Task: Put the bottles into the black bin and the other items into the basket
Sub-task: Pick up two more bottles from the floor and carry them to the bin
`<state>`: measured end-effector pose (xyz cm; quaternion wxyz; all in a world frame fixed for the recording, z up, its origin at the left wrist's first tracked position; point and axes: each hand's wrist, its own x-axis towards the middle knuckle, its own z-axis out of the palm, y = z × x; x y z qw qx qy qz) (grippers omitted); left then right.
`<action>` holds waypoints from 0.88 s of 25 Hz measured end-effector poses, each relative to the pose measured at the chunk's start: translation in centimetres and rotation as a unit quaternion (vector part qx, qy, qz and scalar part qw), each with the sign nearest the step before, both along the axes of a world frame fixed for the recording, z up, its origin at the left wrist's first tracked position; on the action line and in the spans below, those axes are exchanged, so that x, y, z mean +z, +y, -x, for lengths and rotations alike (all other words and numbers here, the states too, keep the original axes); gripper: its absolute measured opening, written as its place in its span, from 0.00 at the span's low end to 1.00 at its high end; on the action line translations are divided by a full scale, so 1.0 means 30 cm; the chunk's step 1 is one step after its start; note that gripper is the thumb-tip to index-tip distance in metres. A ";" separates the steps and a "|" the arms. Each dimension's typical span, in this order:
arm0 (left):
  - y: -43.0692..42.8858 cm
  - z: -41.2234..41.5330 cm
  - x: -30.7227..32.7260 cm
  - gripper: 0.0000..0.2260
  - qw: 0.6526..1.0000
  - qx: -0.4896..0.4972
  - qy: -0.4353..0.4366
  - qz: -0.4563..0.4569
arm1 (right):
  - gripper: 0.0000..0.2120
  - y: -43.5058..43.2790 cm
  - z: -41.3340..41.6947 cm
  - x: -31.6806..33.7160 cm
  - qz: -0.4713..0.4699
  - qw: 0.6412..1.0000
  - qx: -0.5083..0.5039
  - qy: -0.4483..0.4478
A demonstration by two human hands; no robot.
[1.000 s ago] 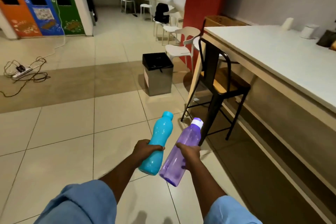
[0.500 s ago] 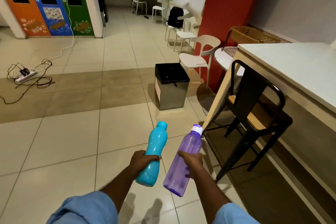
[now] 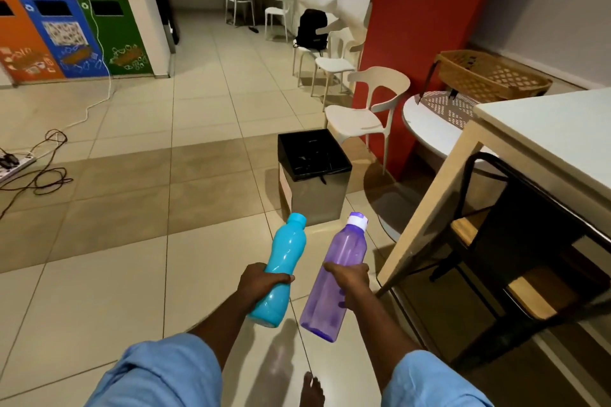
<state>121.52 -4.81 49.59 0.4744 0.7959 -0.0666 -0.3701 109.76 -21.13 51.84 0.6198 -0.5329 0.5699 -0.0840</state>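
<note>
My left hand (image 3: 261, 284) grips a turquoise bottle (image 3: 281, 254) around its lower half, cap pointing up and away. A translucent purple bottle (image 3: 340, 261) with a white cap is held at its middle by my right hand (image 3: 350, 281). Both bottles are in the air above the tiled floor, side by side. The black bin (image 3: 314, 172), a metal box lined with a black bag, stands on the floor just beyond the bottle caps. A woven tan basket (image 3: 489, 79) sits on a round white table (image 3: 426, 119) at the right.
A tall white counter (image 3: 542, 139) with a black metal stool (image 3: 515, 251) under it fills the right side. White chairs (image 3: 367, 109) stand by the red pillar. Cables and a power strip (image 3: 20, 165) lie on the floor at left; coloured recycling bins (image 3: 66, 36) line the far wall.
The view has moved forward and turned right, so the black bin is nearer and the basket has come into sight. Both hands still hold their bottles the same way.
</note>
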 end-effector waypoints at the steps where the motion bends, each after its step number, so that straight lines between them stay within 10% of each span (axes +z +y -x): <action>1: -0.037 -0.055 0.009 0.22 1.000 -0.003 0.000 -0.008 | 0.37 -0.048 -0.057 -0.003 -0.002 1.000 0.001 0.001; 11: -0.462 -0.695 0.022 0.23 1.000 0.009 0.001 -0.028 | 0.38 -0.467 -0.743 -0.011 0.050 0.992 0.118 0.012; 22: -0.889 -1.536 -0.004 0.25 0.997 -0.074 0.016 0.014 | 0.41 -0.844 -1.487 -0.013 0.042 0.999 0.022 -0.006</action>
